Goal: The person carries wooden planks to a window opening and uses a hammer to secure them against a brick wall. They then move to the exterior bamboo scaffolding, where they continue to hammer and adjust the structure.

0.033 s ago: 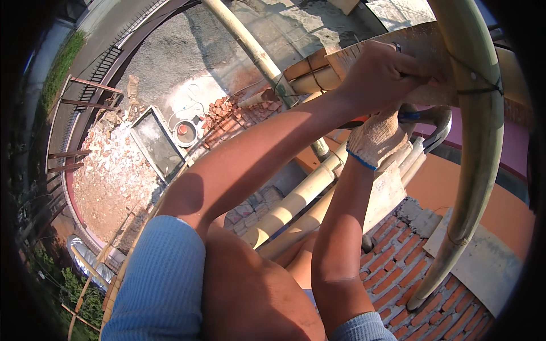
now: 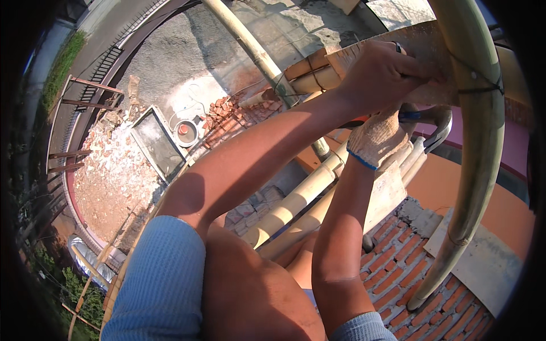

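Note:
My left hand (image 2: 382, 71), bare with a dark ring, is closed in a pinch against the face of a wooden board (image 2: 424, 48). Whatever sits between its fingertips is too small to make out. Just below it, my right hand (image 2: 380, 139) wears a knitted glove with a blue cuff edge and grips a hammer (image 2: 439, 126). The hammer's curved metal head shows to the right of the glove, beside a blue part of the handle; the glove hides much of the handle. An upright bamboo pole (image 2: 478, 131), bound with dark wire, stands right of both hands.
Bamboo poles (image 2: 296, 207) run below my arms beside my bent legs. Brickwork (image 2: 398, 267) lies at lower right, near an orange wall (image 2: 449, 187). Far below are a rubble pile (image 2: 116, 165), a rectangular mixing trough (image 2: 156, 142), a bucket (image 2: 185, 134) and broken bricks (image 2: 227, 116).

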Action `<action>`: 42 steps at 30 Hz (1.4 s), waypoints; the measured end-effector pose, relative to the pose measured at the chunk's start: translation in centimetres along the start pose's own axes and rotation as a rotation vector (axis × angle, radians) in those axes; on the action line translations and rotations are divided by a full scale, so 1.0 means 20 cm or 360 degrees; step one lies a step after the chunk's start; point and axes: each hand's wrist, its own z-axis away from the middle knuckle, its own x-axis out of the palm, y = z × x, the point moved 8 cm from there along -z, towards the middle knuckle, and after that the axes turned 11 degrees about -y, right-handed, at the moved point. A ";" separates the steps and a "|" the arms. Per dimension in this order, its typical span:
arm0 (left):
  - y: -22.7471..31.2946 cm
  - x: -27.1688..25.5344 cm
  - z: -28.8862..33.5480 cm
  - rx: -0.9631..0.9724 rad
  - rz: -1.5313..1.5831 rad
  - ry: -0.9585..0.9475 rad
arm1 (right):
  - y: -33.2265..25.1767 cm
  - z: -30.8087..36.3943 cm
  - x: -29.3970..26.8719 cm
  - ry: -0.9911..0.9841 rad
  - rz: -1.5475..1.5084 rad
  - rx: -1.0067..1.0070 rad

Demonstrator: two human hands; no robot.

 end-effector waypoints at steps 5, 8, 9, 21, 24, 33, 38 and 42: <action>0.13 -0.02 0.02 0.0335 -0.0513 0.0023 | 0.08 -0.03 -0.01 -0.0002 -0.0019 -0.0083; 0.16 -0.08 0.07 0.0169 -0.0503 0.0005 | 0.09 -0.03 0.00 0.0070 -0.0149 -0.0099; 0.17 -0.10 0.09 0.0098 -0.0472 -0.0012 | 0.10 -0.03 -0.02 0.0187 -0.0236 -0.0015; 0.04 -0.25 0.10 -0.0465 -0.0182 -0.0278 | -0.07 0.00 0.03 0.0596 -0.0192 -0.0062; 0.00 -0.24 0.07 -0.0436 -0.0187 -0.0321 | -0.08 0.01 0.03 0.0520 -0.0202 -0.0033; -0.03 -0.34 -0.03 -0.0652 -0.0097 -0.0209 | -0.14 0.04 0.06 0.0441 -0.0046 -0.0135; 0.01 -0.46 0.00 -0.0657 0.0159 -0.0097 | -0.13 0.05 0.05 0.0607 0.0204 -0.0325; 0.04 -0.48 0.02 -0.0596 0.0010 -0.0084 | -0.11 0.05 0.08 0.0442 0.0335 -0.0203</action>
